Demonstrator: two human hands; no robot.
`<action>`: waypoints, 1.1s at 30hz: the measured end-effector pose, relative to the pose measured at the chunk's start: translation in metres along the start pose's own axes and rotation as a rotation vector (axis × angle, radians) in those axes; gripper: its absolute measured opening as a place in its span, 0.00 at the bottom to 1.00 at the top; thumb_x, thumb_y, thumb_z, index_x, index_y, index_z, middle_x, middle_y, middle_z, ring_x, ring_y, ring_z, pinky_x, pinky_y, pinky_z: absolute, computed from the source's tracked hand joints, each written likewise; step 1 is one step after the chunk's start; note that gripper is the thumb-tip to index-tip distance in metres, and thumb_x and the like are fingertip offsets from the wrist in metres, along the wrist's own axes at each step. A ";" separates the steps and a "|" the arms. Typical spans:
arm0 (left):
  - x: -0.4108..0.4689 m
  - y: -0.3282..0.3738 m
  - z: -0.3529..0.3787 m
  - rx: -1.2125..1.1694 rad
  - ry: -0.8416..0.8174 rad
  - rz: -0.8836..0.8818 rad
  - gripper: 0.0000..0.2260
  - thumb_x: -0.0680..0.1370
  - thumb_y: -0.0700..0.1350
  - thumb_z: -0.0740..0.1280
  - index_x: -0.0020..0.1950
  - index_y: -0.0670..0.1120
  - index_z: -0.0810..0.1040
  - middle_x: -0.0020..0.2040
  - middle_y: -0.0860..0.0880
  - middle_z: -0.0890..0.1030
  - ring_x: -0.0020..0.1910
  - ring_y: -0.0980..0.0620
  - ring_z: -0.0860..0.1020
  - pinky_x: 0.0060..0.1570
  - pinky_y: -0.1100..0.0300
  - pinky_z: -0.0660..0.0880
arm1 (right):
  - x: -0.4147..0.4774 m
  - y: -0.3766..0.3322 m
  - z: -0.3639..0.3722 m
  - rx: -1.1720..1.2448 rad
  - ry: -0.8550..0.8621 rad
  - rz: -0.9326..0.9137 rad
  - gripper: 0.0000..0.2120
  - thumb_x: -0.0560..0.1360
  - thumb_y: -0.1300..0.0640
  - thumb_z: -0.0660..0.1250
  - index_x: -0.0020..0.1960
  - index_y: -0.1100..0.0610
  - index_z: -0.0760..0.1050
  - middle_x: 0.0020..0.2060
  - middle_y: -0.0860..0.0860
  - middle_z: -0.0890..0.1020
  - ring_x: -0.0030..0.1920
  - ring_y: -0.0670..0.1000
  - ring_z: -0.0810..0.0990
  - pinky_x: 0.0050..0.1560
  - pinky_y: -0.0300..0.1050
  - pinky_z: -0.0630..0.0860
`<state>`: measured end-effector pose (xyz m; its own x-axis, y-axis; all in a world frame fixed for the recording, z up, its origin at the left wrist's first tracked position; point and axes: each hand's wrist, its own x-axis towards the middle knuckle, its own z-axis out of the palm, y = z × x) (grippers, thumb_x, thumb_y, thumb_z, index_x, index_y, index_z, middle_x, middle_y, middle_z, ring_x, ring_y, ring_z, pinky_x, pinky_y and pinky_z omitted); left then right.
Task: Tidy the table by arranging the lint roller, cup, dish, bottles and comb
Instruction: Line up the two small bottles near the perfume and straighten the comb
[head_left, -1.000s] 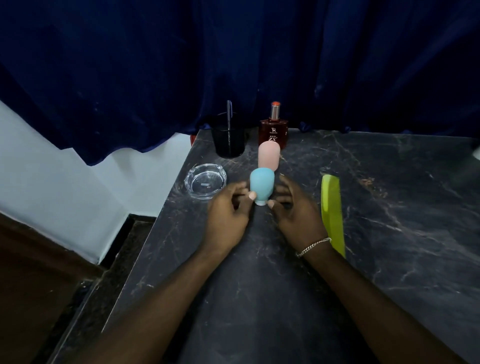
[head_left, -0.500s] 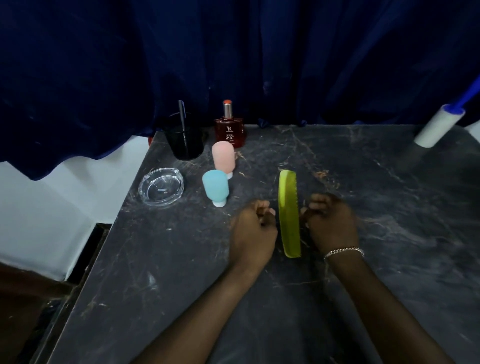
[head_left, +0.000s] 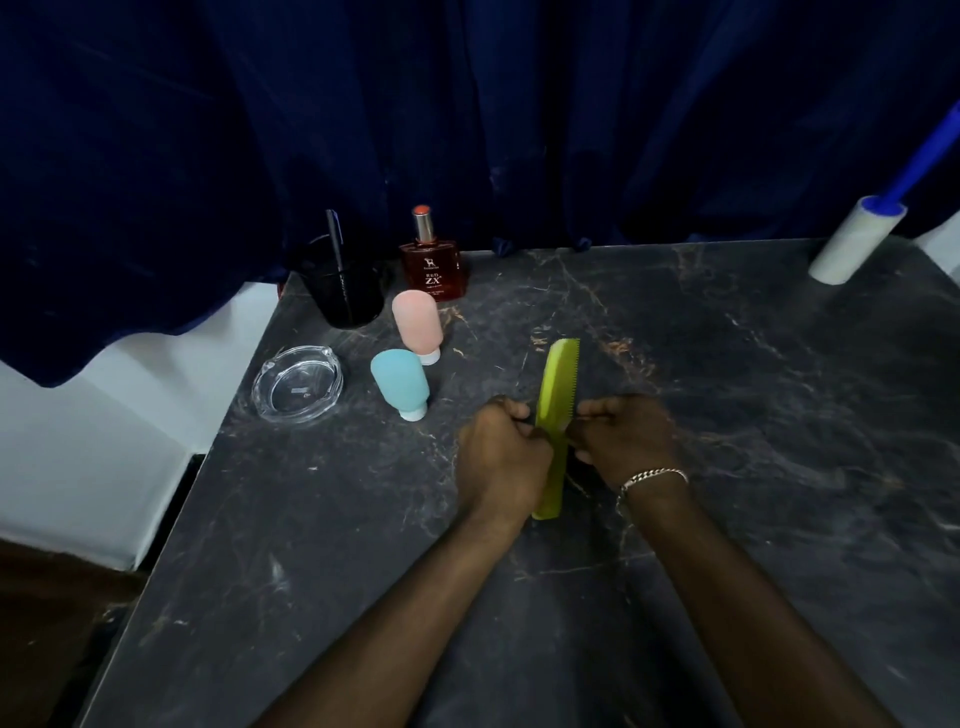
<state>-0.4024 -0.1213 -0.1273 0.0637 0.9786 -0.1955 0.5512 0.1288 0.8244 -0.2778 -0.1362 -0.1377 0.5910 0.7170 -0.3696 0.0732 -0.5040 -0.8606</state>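
A yellow-green comb (head_left: 558, 384) sits tilted up on its edge in the middle of the dark marble table (head_left: 727, 415), teeth facing right. My left hand (head_left: 501, 452) pinches it from the left and my right hand (head_left: 626, 436) from the right. To the left stand a blue squeeze bottle (head_left: 400, 382) and a pink one (head_left: 417, 325), both cap-down. Behind them are a red perfume bottle (head_left: 434, 260) and a black cup (head_left: 348, 291) with a stick in it. A clear glass dish (head_left: 297, 382) lies near the left edge. The lint roller (head_left: 857, 239) leans at the far right corner.
A dark blue curtain (head_left: 467, 119) hangs right behind the table's back edge. The table's left edge runs diagonally, with a white wall (head_left: 104, 441) and a drop to the floor beyond it.
My hands left the blue bottle, moved right to the comb and closed on it from both sides. The comb has gone from lying flat to tilted up on its edge.
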 end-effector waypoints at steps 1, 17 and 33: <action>-0.002 0.000 0.001 -0.001 -0.006 -0.001 0.07 0.75 0.39 0.69 0.48 0.51 0.82 0.46 0.51 0.86 0.50 0.48 0.84 0.55 0.50 0.81 | -0.001 -0.001 0.001 -0.008 -0.012 -0.007 0.06 0.69 0.65 0.74 0.45 0.59 0.84 0.39 0.58 0.86 0.39 0.56 0.85 0.49 0.57 0.85; -0.003 0.051 -0.048 -0.932 -0.442 -0.156 0.13 0.82 0.47 0.68 0.55 0.37 0.83 0.45 0.38 0.87 0.40 0.47 0.88 0.38 0.61 0.83 | -0.006 -0.049 -0.043 -0.100 0.123 -0.976 0.16 0.71 0.75 0.69 0.49 0.58 0.87 0.59 0.54 0.79 0.62 0.54 0.78 0.62 0.46 0.77; 0.032 0.024 -0.012 -0.489 -0.139 -0.038 0.11 0.77 0.35 0.75 0.58 0.43 0.83 0.44 0.46 0.86 0.45 0.47 0.85 0.58 0.44 0.83 | 0.029 -0.039 0.002 0.288 -0.206 -0.208 0.17 0.74 0.68 0.72 0.62 0.65 0.77 0.42 0.58 0.85 0.39 0.51 0.85 0.39 0.42 0.84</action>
<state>-0.3970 -0.0847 -0.1075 0.1797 0.9453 -0.2721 0.1037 0.2569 0.9609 -0.2651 -0.0942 -0.1156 0.4123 0.8855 -0.2145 -0.0709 -0.2035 -0.9765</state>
